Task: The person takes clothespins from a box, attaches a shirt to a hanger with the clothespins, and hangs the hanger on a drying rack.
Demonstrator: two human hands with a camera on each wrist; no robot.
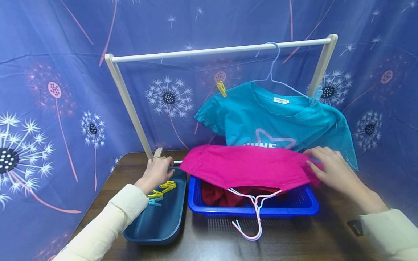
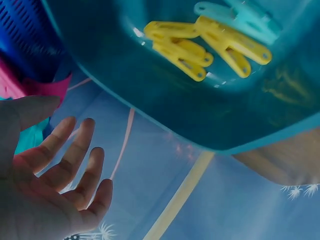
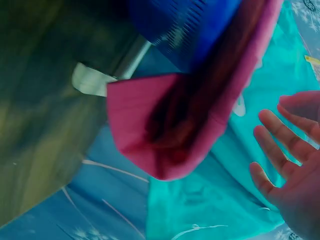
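1. Pink cloth (image 1: 251, 163) lies spread across the top of the blue basket (image 1: 222, 210), which seems to serve as a prop, raising it off the table (image 1: 287, 244).
2. Pale hangers (image 1: 259, 221), apparently two, stick out from its near edge, hooks toward the person, perhaps so their arms sit inside; that part is hidden.
3. The right hand (image 1: 334, 168) is just beside the cloth's right end, fingers spread, holding nothing.
4. The left hand (image 1: 156, 174) is over the far end of the tray (image 1: 163, 224), fingers loosely apart, also holding nothing.
5. Inside the basket is dark red cloth (image 1: 222, 195), partly covered.
6. The tray contains yellow clips (image 1: 168, 187) and at least one light-blue clip (image 1: 155, 202).
7. Behind, a teal shirt (image 1: 228, 119) hangs from the rack (image 1: 196, 53), clipped at both shoulders, presumably against slipping.
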